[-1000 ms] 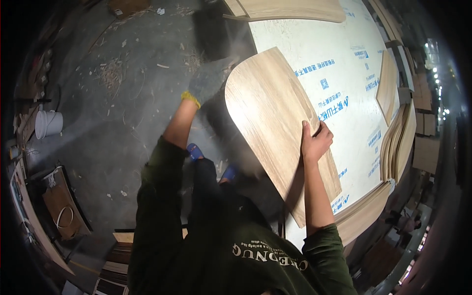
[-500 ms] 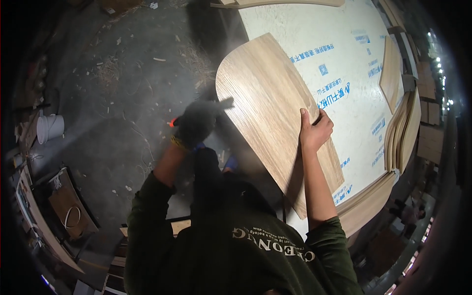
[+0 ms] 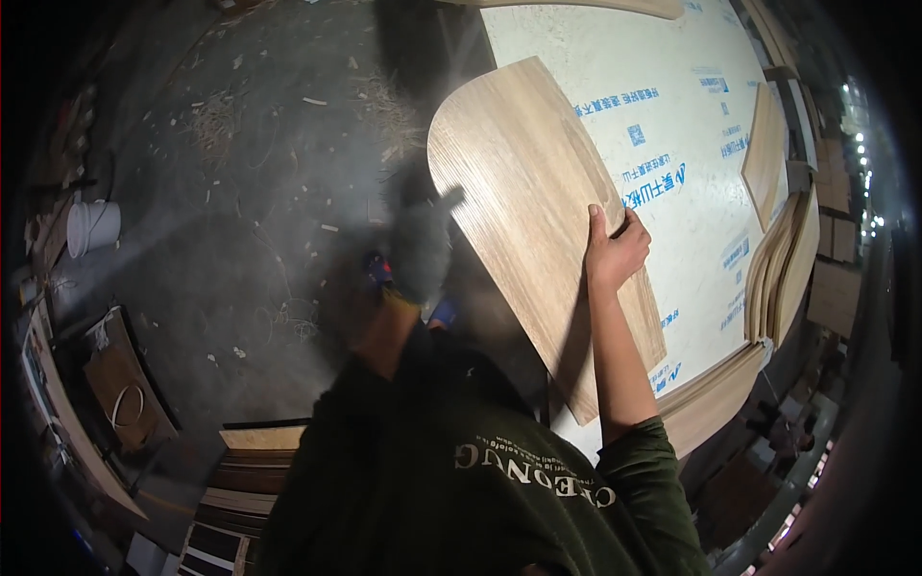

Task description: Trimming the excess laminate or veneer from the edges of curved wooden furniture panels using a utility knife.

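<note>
My right hand grips the right edge of a light wood-grain panel with a rounded top. The panel stands tilted, its lower part resting against the white sheet on the bench. My left hand, in a grey glove, is blurred by motion. It is close against the panel's left edge, about halfway down. A small dark shape shows at its fingertips, and I cannot make out what it is or whether the hand holds it.
Curved wooden strips are stacked along the bench's right side, with another wood piece on the sheet. The concrete floor is strewn with shavings. A white bucket stands far left, and stacked boards lie below.
My left hand has come down from the panel's upper left edge to its middle left edge. My right hand keeps its grip, and the panel has shifted slightly in view.
</note>
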`<action>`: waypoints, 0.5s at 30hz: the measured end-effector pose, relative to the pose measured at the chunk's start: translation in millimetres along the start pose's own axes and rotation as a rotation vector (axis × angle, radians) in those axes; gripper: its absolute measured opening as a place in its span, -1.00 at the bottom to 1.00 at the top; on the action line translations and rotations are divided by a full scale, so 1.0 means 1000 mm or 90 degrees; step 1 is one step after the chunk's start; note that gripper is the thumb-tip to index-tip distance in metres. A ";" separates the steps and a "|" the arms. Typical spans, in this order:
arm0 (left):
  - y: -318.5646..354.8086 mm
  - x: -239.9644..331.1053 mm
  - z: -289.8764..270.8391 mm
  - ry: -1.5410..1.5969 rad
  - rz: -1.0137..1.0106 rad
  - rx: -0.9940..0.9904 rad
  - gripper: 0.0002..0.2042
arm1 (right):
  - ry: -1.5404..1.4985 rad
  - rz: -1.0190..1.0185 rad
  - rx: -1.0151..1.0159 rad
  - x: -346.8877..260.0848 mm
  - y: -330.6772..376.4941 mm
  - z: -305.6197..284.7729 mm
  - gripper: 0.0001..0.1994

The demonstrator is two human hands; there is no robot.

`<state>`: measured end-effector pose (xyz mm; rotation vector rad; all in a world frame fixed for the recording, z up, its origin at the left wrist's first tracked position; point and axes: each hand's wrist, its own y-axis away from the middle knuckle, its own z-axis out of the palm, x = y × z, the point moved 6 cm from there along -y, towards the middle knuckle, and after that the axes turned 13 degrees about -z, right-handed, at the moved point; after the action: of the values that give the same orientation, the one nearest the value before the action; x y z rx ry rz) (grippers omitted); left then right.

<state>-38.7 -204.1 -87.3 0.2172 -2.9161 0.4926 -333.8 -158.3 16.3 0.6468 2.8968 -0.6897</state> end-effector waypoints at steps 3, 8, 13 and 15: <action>0.032 0.048 -0.077 0.182 0.124 0.140 -0.77 | 0.028 0.010 0.009 0.019 0.002 -0.005 -0.36; -0.004 0.039 -0.070 0.357 -0.059 -0.211 -0.69 | 0.024 0.025 -0.005 0.031 0.007 0.001 -0.33; -0.050 0.025 -0.050 0.432 0.003 0.037 -0.67 | -0.007 0.041 -0.015 0.013 0.000 0.001 -0.31; -0.013 0.033 -0.052 0.517 -0.062 -0.079 -0.69 | -0.011 0.041 -0.021 0.012 0.002 0.001 -0.32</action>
<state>-60.6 -202.2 -28.5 0.1046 -2.1193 0.2860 -344.1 -152.7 12.1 0.7233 2.8509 -0.6341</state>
